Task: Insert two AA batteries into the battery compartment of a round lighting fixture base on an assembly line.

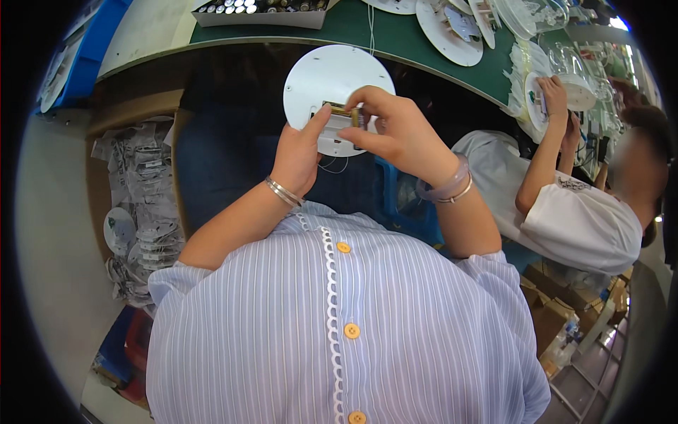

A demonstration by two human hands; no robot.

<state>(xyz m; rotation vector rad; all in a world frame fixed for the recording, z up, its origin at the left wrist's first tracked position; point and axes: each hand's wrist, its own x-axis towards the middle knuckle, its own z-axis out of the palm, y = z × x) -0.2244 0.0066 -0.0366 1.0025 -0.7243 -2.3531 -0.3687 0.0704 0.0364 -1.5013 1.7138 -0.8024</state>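
A white round disc point(337, 71) with small screws near its rim is held over my lap, by the edge of the bench. My left hand point(296, 157) grips its near left edge, the thumb lying beside the battery compartment point(335, 134). One battery point(335, 107) shows at the far side of that compartment. Between the thumb and fingers of my right hand point(413, 134) is another battery point(358, 118), dark and gold, right at the compartment. My fingers partly cover it, so whether it touches the slot cannot be told. A thin wire loop point(334, 166) hangs below the disc.
A white box point(258, 19) of batteries stands on the green bench point(395, 44). More white discs point(448, 35) lie at the far right. A co-worker point(558, 205) handles a disc on the right. At left are a carton point(101, 185) of wrapped parts and a blue bin point(83, 60).
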